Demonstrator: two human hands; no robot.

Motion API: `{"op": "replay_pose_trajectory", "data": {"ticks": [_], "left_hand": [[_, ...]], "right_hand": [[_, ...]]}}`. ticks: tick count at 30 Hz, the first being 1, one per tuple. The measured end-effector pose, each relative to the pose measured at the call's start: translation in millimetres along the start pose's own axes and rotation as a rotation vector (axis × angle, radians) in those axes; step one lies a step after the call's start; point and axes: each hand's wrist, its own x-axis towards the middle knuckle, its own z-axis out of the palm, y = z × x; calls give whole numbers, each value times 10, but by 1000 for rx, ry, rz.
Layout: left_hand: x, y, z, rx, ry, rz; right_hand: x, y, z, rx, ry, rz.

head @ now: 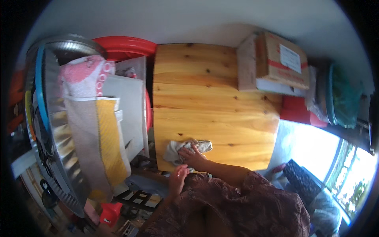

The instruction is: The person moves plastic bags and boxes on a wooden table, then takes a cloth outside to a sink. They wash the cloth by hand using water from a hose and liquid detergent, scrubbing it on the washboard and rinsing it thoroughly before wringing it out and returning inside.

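A knotty wooden tabletop (207, 103) lies before me. On its near left part rests a crumpled greyish cloth (174, 148), with my right hand (194, 157) pressed on top of it, fingers spread over the folds. Part of the cloth sticks out beyond the fingertips. My left hand (178, 179) is just below the cloth, by the table's near edge, its fingers loosely bent and holding nothing that shows.
Cardboard boxes (288, 62) stand at the table's far right corner. To the left, towels (86, 124) lie over a grey-white panel beside a metal rack. A red plastic basin (127, 46) is behind them. A green bag (345, 97) sits at the right, above a bright window.
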Motion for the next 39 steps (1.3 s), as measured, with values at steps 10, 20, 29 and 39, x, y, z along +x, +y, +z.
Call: {"op": "replay_pose_trajectory", "data": {"ticks": [10,20,29,39], "left_hand": [[-288,-267,235,236,-103,88],[-959,-817,977,586,-334,494],[-1587,-946,364,781,-186,601],[-1808,-1076,86,486,24,396]], "right_hand": [[-2185,564,235,-79,17,332],[-4099,358,1240,334,477,1109],[-5297,656,1027,1045,790,1098],[-5018,1162,-1565,172,1182,925]]}}
